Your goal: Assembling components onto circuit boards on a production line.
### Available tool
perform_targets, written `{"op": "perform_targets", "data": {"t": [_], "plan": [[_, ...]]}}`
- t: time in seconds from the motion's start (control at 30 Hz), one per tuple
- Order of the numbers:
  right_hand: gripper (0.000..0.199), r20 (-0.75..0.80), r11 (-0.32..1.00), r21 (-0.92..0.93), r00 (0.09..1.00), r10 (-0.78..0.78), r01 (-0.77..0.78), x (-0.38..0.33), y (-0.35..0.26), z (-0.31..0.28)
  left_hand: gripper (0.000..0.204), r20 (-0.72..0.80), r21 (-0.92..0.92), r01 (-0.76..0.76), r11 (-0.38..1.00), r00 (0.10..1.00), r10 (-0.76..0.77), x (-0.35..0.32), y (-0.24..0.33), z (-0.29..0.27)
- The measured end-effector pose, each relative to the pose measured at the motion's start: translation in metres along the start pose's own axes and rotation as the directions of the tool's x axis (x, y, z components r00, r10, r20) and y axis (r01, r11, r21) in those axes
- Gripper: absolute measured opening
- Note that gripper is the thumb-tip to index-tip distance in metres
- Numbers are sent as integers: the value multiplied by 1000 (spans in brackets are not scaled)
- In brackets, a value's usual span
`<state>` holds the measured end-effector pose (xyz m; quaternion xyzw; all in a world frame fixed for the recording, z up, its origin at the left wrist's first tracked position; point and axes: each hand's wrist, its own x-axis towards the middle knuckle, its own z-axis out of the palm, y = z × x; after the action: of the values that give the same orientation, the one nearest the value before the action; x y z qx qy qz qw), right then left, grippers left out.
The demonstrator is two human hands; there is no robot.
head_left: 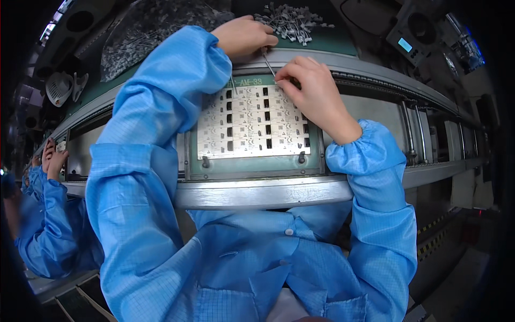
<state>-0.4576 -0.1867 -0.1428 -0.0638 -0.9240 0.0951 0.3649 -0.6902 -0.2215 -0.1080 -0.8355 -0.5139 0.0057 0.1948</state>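
A white panel of small circuit boards point(249, 122) lies in a green carrier frame point(252, 165) on a conveyor rail. My right hand point(316, 96) rests on the panel's upper right corner, fingers pinched on a thin wire lead point(268, 63) of a small component. My left hand point(244, 35) is curled at the far rail edge beside a heap of small grey leaded components point(289, 21), holding the upper end of that same lead. Several black parts sit in rows on the panel.
Metal conveyor rails point(257, 192) run left to right before and behind the carrier. A plastic bag of grey parts point(142, 32) lies far left. A co-worker in a blue sleeve point(45, 214) stands at the left. Equipment with a small screen point(405, 44) sits at the far right.
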Motion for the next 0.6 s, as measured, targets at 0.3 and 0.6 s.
{"op": "perform_targets", "data": {"t": [0.3,0.6], "plan": [[9,222,943,185,946,235,-278,-1,1,5,18,77,-26,-18,1000,997,20,3,0,-8],[8,288,971,130,945,156,-200,3,-6,-4,14,164,6,-8,1000,986,7,8,-6,3]]}}
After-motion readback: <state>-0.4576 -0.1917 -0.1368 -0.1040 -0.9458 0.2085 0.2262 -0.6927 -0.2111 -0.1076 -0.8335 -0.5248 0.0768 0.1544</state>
